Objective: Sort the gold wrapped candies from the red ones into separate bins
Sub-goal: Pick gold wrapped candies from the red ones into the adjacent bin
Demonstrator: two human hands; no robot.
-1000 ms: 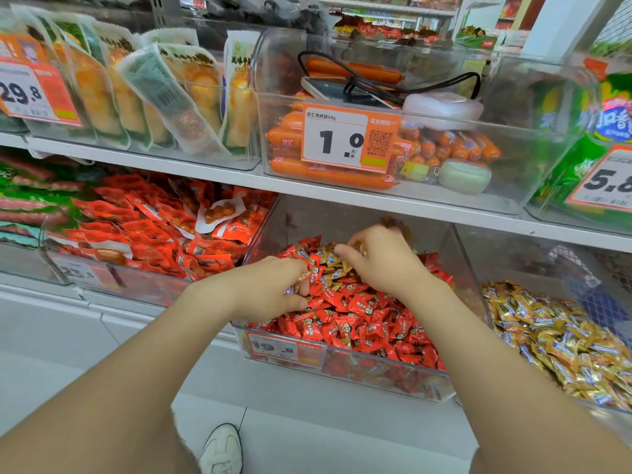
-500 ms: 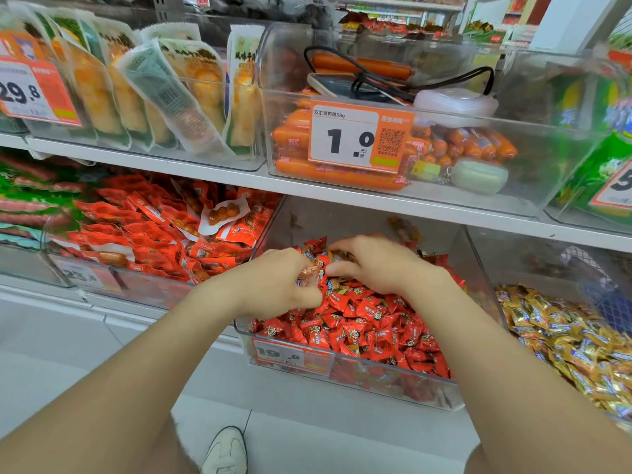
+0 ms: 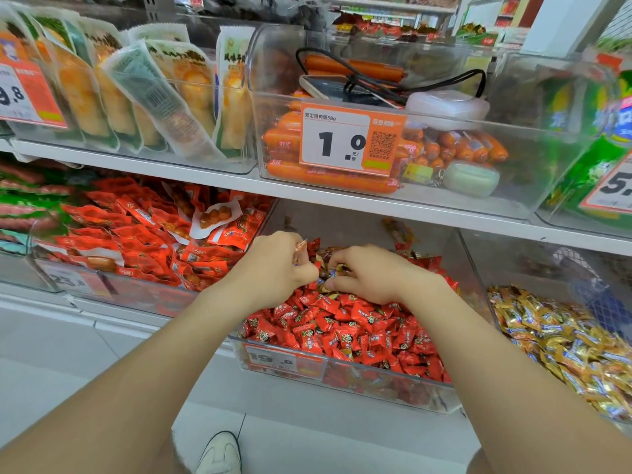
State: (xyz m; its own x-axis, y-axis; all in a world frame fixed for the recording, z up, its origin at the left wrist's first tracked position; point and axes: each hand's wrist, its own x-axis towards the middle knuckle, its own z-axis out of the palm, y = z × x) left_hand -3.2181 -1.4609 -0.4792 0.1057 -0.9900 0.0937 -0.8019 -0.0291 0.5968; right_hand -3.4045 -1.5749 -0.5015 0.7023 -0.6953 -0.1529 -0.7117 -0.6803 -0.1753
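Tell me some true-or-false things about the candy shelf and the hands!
1. The left hand and the right hand are both at the bin of red candies. True.
2. The gold candies lie to the left of the red candies. False: they lie in the next bin to the right.
3. The price tag in front of the sausages on the shelf above reads 1.0. True.
4. The left hand is flat and empty. False: its fingers curl round a candy wrapper that pokes out of its grip.
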